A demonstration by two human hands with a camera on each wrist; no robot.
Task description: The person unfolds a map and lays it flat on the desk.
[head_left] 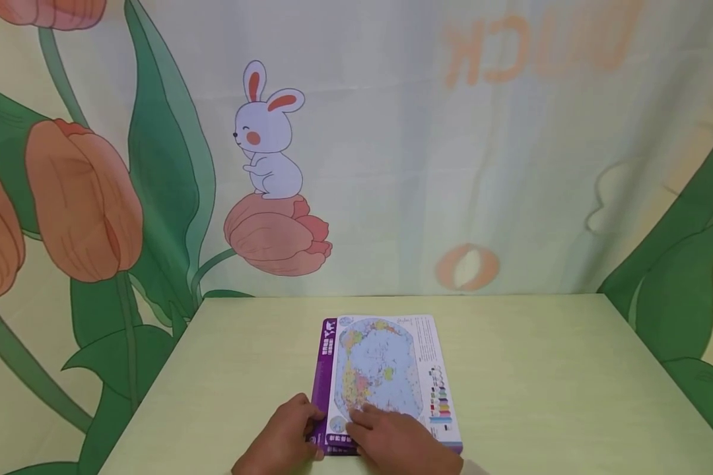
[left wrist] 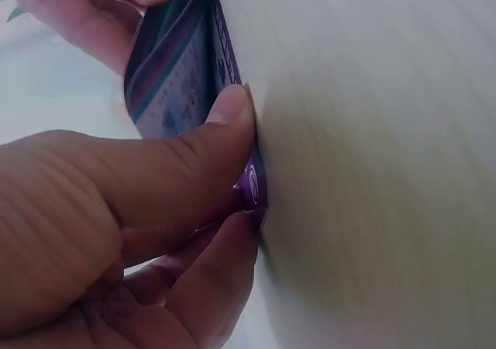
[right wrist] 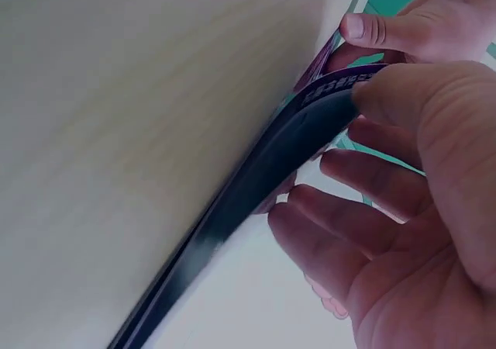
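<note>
A world map (head_left: 380, 369) with a purple border lay on the pale table (head_left: 541, 369), its near edge at the person's two hands. The left hand (head_left: 280, 437) pinched the near left corner between thumb and fingers. The right hand (head_left: 407, 441) held the near edge of the upper layer bent upward (how many layers there were could not be told), thumb and forefinger pinching it, the other fingers slightly apart. A curtain (head_left: 368, 198) with a white rabbit (head_left: 273, 175) hung behind.
</note>
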